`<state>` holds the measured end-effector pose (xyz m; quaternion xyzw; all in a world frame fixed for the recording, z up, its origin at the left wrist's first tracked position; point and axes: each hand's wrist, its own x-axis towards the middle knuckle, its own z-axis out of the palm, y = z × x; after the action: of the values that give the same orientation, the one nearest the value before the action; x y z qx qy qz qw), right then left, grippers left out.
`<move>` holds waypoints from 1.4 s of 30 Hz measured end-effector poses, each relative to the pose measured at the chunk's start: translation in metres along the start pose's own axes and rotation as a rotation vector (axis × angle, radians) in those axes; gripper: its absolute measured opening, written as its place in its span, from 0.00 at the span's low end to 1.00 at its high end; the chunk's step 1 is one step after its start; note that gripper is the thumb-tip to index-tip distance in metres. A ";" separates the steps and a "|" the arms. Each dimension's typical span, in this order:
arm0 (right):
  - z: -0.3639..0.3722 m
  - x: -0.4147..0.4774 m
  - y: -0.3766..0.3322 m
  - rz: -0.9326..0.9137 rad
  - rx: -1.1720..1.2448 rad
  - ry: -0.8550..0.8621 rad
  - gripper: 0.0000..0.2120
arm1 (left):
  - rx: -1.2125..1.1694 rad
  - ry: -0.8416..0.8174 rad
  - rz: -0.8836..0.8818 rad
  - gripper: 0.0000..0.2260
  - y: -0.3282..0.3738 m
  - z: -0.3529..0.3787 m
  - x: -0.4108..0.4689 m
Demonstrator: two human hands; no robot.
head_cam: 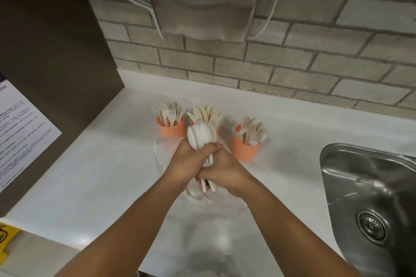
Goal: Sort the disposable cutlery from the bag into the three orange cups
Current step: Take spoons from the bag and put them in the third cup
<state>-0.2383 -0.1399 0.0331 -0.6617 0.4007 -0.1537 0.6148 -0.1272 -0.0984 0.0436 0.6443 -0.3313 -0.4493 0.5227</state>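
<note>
Fingers [211, 148] gripping spoons [200, 134], cups [246, 149] — cutlery-filled

A grey brick wall [292, 60] with a steel dryer [203, 0] fills the top, white counter [94, 175] below, sink [371, 198] lower right.

Three orange cups stand in a row near the back of the white worktop [90, 175]: the fork cup [171, 129], the knife cup [216, 130] partly hidden behind a held spoon bundle [201, 134], and the spoon cup [246, 149] set apart to the right with a clear gap between. Both hands [203, 164] are clasped just in front of the middle cup, over a clear plastic bag [202, 220] that covers the worktop's centre. The worktop lies bare to the left up to a dark panel [56, 51]; to the right, open surface runs to the sink [371, 198], and a steel dispenser [203, 0] overhangs the cups from the brick wall [315, 63].
</note>
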 end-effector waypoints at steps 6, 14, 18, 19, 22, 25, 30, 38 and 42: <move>-0.053 -0.014 -0.005 0.152 -0.125 -0.250 0.08 | -0.403 -0.109 -0.122 0.05 0.009 -0.014 0.010; -0.072 -0.004 -0.041 -0.037 -0.067 0.133 0.12 | -0.312 -0.332 -0.128 0.05 0.005 -0.002 0.008; -0.058 0.009 -0.035 -0.045 -0.193 0.190 0.18 | -0.282 -0.388 -0.131 0.09 0.004 0.006 0.003; -0.058 0.011 -0.034 -0.045 -0.189 0.201 0.17 | -0.284 -0.389 -0.137 0.10 0.003 0.005 0.003; -0.058 0.014 -0.031 -0.023 -0.169 0.222 0.11 | -0.300 -0.378 -0.160 0.09 -0.001 0.001 0.000; -0.057 0.019 -0.023 0.006 -0.008 0.295 0.09 | -0.326 -0.291 -0.216 0.11 -0.005 -0.002 0.000; -0.055 0.022 -0.013 0.006 0.199 0.312 0.11 | -0.337 -0.210 -0.225 0.11 -0.012 -0.007 0.001; -0.059 0.023 -0.003 0.078 0.264 0.441 0.09 | -0.231 -0.202 -0.146 0.12 -0.026 -0.004 0.003; -0.075 0.026 -0.002 0.083 0.255 0.554 0.06 | -0.193 -0.166 -0.142 0.11 -0.031 -0.004 0.004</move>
<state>-0.2738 -0.2103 0.0420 -0.4951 0.5574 -0.3518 0.5660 -0.1237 -0.0932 0.0133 0.5736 -0.2825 -0.5665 0.5199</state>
